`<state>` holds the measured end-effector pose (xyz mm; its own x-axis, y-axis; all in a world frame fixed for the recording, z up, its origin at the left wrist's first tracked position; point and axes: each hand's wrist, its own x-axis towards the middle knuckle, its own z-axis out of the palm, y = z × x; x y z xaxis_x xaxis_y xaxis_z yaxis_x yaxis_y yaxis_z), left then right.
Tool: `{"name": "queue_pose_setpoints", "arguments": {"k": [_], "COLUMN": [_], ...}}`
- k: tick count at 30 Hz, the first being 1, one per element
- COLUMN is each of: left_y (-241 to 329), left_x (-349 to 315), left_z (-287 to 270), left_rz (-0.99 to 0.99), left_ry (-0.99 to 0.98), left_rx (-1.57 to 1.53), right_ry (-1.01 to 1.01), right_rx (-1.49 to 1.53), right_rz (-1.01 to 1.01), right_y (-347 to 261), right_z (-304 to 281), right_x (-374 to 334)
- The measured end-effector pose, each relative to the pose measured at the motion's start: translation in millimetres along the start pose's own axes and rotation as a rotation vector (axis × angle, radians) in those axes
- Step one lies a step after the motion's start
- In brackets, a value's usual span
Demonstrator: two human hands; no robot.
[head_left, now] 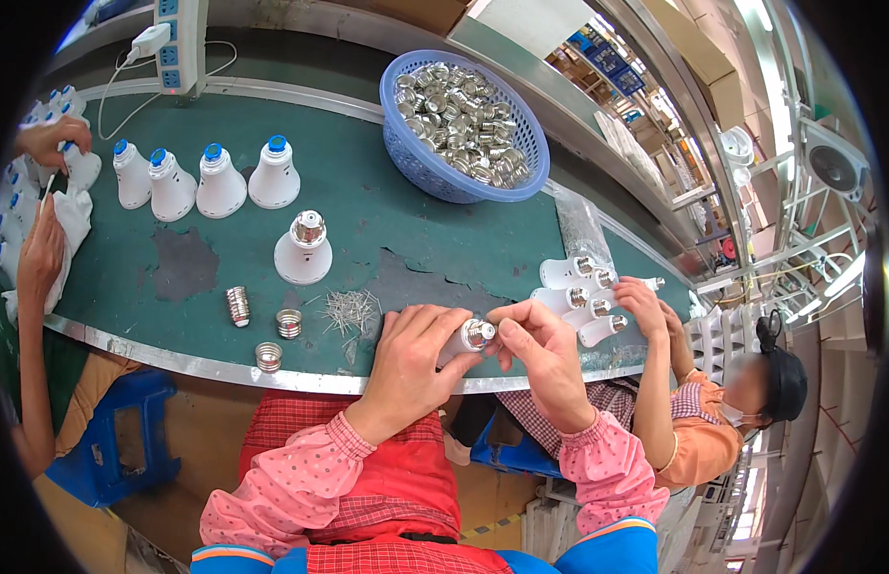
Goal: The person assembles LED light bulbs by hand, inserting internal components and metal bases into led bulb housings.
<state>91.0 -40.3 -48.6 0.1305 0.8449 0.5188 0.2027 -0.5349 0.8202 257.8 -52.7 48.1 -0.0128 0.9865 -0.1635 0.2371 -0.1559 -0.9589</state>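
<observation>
Head view, looking down from above at a person in pink dotted sleeves and a red apron, seated at the near edge of a green work surface point(387, 220). Both hands meet just over that edge. The left hand point(411, 359) is wrapped around the white body of a bulb housing point(456, 344), gripping it. The right hand point(545, 349) is closed in a pinch, its thumb and fingertips on the housing's silver screw cap point(479, 333).

Just beyond the hands lies a small pile of thin metal pins point(349, 311). To its left, three loose screw caps point(263, 330) rest on the surface near the metal rim.

Farther in, a single white housing with a silver cap point(304, 251) stands upright. Behind it and to the left, a row of four white housings with blue tips point(200, 180) stands side by side.

To the right, a co-worker's hand point(643, 301) reaches among a cluster of capped housings lying on their sides point(583, 292). At the far left, another person's hands point(44, 191) handle more white housings.

Farthest back sits a blue plastic basket point(420, 158), filled with silver screw caps, and a power strip point(176, 43) at the top left.
</observation>
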Motion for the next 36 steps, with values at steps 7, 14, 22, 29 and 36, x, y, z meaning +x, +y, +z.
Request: {"name": "queue_pose_setpoints", "arguments": {"k": [7, 14, 22, 29, 36], "left_y": [0.8, 2.1, 2.5, 2.3, 2.8], "left_x": [2.0, 2.8, 1.7, 1.8, 2.9], "left_z": [-1.2, -1.4, 0.3, 0.3, -0.5], "left_rz": [-0.024, -0.011, -0.007, 0.014, 0.007], "left_ry": [-0.015, -0.032, -0.023, -0.022, -0.025], "left_rx": [-0.008, 0.006, 0.014, 0.036, 0.043], "right_ry": [-0.052, -0.1, -0.224, -0.198, -0.255], "right_rx": [0.074, 0.068, 0.11, 0.191, 0.111], "right_rz": [0.106, 0.072, 0.095, 0.208, 0.11], "right_y": [-5.9, -6.0, -5.8, -6.7, -4.2], "right_z": [-0.1, -2.9, -14.4, -13.2, -14.3], "right_x": [11.4, 12.0, 18.8, 25.2, 24.2]}}
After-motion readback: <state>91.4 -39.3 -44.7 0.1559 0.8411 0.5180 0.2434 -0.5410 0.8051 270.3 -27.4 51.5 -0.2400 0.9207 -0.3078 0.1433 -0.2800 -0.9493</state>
